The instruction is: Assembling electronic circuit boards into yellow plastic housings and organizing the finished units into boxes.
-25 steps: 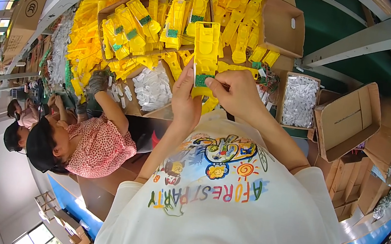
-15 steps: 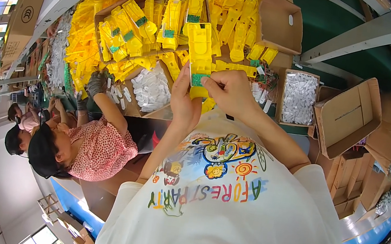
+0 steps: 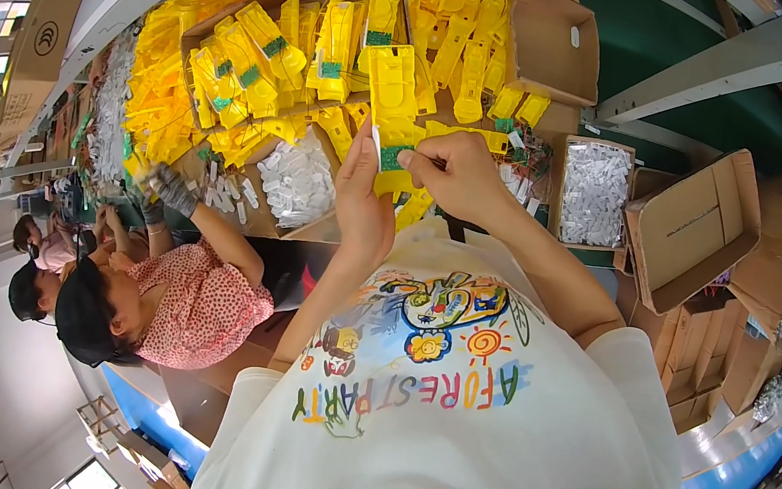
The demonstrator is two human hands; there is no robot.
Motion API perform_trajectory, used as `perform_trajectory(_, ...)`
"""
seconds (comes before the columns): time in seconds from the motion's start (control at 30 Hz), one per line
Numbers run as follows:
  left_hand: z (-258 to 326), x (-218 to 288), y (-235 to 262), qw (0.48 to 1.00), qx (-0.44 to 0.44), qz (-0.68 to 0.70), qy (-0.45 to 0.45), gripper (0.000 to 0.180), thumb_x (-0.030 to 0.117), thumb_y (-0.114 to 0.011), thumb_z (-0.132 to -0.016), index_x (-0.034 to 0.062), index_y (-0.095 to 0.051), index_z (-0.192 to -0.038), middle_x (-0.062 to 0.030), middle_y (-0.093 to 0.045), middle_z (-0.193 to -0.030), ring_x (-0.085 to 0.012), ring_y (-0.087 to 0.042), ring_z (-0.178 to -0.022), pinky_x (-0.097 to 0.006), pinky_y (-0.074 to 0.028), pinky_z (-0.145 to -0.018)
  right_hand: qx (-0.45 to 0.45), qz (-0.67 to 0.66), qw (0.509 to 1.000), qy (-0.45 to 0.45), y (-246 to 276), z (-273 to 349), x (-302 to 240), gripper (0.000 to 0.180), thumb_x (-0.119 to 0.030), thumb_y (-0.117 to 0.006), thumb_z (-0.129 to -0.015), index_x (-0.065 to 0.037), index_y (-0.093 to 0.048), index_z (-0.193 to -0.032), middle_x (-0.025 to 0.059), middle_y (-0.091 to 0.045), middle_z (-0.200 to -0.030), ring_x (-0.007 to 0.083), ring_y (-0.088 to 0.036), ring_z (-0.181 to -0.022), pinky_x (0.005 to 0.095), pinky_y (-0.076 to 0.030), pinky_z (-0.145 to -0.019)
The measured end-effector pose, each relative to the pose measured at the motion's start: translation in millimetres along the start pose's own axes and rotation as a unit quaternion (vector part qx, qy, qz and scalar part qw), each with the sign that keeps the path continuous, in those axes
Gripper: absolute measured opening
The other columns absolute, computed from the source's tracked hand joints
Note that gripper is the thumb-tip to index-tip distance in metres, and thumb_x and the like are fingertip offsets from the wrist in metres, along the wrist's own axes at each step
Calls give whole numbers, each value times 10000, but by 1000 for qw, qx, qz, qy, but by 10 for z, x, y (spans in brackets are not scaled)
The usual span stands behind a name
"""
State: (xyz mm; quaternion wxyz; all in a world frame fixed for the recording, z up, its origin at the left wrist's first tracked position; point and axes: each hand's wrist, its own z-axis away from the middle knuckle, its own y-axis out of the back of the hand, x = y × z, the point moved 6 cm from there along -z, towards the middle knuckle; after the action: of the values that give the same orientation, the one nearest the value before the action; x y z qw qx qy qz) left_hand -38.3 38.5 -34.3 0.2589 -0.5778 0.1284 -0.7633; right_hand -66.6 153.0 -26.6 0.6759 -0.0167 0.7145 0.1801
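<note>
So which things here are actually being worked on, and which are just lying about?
In hand:
left hand and right hand, both holding the yellow plastic housing
small green circuit board at its lower end

Lying about:
box of white parts
empty cardboard box
pile of yellow housings

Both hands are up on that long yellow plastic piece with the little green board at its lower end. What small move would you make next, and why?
Probably press the small green board down into the yellow plastic piece. The right hand pinches right at the board's edge, while the left hand braces the piece from the side, upright above the table. I cannot tell whether the board is fully seated, so a light push seems the natural next step.
</note>
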Motion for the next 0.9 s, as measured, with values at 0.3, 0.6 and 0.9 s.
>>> perform_trajectory(0.3,-29,-77,26,993,-34,-86,-75,394,63,-418,-892,8,-441,-1282,-58,-568,-1116,-127,-538,-1000,-263,-420,-851,-59,30,997,-49,-1,-34,79,310,-179,-642,-798,0,-597,-548,23,-484,-427,70,-408,-407,262,-317,-419)
perform_trajectory(0.6,-169,-102,89,996,-61,-52,-37,330,68,-444,-885,-17,-482,-1202,-71,-579,-1084,-130,-552,-965,-256,-424,-837,-29,1,998,58,42,-43,50,189,-150,-657,-792,19,-627,-870,84,-591,-709,114,-518,-558,256,-391,-490)
perform_trajectory(0.9,-271,-309,370,986,-66,-141,-59,354,57,-460,-893,-11,-450,-1240,-105,-580,-1114,-165,-552,-1016,-283,-431,-886,21,21,998,47,-152,-7,314,101,-87,-665,-760,9,-635,-765,21,-506,-596,84,-467,-540,250,-343,-474)
